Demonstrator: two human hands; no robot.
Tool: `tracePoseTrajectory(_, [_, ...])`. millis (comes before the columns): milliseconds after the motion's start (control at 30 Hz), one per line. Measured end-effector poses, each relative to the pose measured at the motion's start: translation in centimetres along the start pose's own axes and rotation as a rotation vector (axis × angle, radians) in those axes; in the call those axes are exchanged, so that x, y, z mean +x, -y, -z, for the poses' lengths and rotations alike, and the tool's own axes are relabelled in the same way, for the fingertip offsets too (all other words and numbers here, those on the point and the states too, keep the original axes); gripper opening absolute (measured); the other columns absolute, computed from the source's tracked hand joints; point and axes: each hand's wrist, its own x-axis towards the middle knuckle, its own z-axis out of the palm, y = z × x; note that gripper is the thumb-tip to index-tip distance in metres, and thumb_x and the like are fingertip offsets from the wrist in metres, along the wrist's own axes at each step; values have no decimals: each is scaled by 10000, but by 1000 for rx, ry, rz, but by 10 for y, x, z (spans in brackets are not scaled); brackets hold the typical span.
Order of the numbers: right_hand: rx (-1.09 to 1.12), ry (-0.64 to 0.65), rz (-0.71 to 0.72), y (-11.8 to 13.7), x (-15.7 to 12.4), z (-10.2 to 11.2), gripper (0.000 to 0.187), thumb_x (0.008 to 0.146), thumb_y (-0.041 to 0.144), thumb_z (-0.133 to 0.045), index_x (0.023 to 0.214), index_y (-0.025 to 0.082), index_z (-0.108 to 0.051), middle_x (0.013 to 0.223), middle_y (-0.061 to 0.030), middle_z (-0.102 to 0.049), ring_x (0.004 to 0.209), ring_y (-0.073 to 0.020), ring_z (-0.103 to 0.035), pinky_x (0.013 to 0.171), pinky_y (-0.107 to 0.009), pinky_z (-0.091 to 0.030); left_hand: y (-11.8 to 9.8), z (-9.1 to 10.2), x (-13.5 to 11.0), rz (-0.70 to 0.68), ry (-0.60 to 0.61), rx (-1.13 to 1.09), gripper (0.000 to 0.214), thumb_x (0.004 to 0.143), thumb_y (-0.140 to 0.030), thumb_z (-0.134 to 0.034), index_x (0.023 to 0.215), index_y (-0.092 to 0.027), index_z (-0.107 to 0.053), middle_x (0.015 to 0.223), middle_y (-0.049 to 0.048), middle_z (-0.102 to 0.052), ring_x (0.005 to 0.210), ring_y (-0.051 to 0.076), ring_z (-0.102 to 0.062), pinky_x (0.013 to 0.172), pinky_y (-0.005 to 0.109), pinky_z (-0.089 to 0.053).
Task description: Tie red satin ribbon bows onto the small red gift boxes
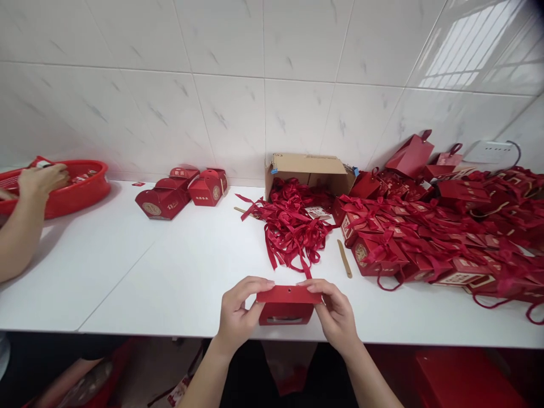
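A small red gift box (285,305) stands at the near edge of the white table (170,266), held between both my hands. My left hand (238,314) grips its left end, thumb and fingers pinching the top flap. My right hand (335,311) pinches the right end of the same flap. Just behind the box lies a tangled pile of red ribbons (293,224), spilling from an open cardboard carton (308,170).
A large heap of finished red boxes with ribbons (446,226) covers the right of the table. A wooden stick (344,258) lies beside it. Three red boxes (182,192) stand at back left. Another person's hand (40,181) reaches into a red basket (72,190).
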Motion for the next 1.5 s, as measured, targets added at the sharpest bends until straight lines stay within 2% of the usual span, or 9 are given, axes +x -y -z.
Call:
tracePoseTrajectory(200, [0,-12,51,-6,3,-2,208,846,154,-505,1036,224,-551,1050,-111,-647,999,-240,-622,816,-406,-533,6,0,0,-100,-21,26,357,765,-52,-574,1029,-279,-651,900,51,-705,838,202,-667,699,332,-565])
tracePoseTrajectory(367, [2,-126,-24,-2,7,-10,125,820,151,-588,923,219,-568,918,-76,-675,880,-200,-648,770,-345,-543,17,21,10,-102,264,-35,461,813,-412,-544,1221,-196,-555,1192,160,-612,1106,312,-571,906,470,-483])
tracePoseTrajectory(467, [-21,-169,-60,0,10,-15,83,830,144,-583,869,215,-567,860,-57,-676,828,-177,-653,735,-305,-545,56,32,45,182,96,135,514,913,-497,-247,1147,-169,-568,1136,147,-630,1057,256,-600,865,403,-503])
tracePoseTrajectory(533, [-25,-182,-44,1,10,-17,85,831,143,-581,872,216,-567,850,-50,-669,826,-172,-651,726,-294,-543,92,36,78,343,126,437,431,896,-479,-337,1005,-172,-619,1042,111,-658,991,241,-614,852,384,-501])
tracePoseTrajectory(700, [-39,-237,-4,-2,8,-24,115,838,125,-559,895,225,-564,844,-38,-654,816,-162,-645,709,-276,-539,167,39,144,375,216,689,238,858,-336,-525,887,-142,-659,985,118,-638,994,268,-582,913,443,-447])
tracePoseTrajectory(900, [-61,-225,29,-4,12,-26,138,842,107,-540,908,227,-555,837,-33,-650,811,-158,-648,705,-267,-538,201,30,175,299,296,823,328,887,-323,-525,1175,-167,-530,1188,90,-560,995,197,-585,833,409,-509])
tracePoseTrajectory(1100, [-88,-263,37,-5,12,-29,140,840,103,-546,902,227,-555,825,-21,-648,810,-144,-644,710,-249,-535,208,24,179,239,340,856,332,887,-325,-524,1176,-162,-529,1187,92,-560,996,198,-585,837,412,-507])
tracePoseTrajectory(1233, [-96,-255,29,-7,11,-29,109,845,119,-549,899,214,-557,832,-33,-648,815,-149,-643,709,-256,-535,199,30,170,206,284,839,161,826,-267,-594,944,-168,-644,1009,84,-646,1021,261,-561,870,455,-462])
tracePoseTrajectory(1500, [-111,-367,-46,-22,24,-22,185,842,218,-577,1011,200,-505,890,-55,-635,837,-169,-636,748,-315,-516,132,54,122,58,30,688,104,766,-276,-646,787,-182,-606,780,32,-653,800,188,-608,774,337,-487])
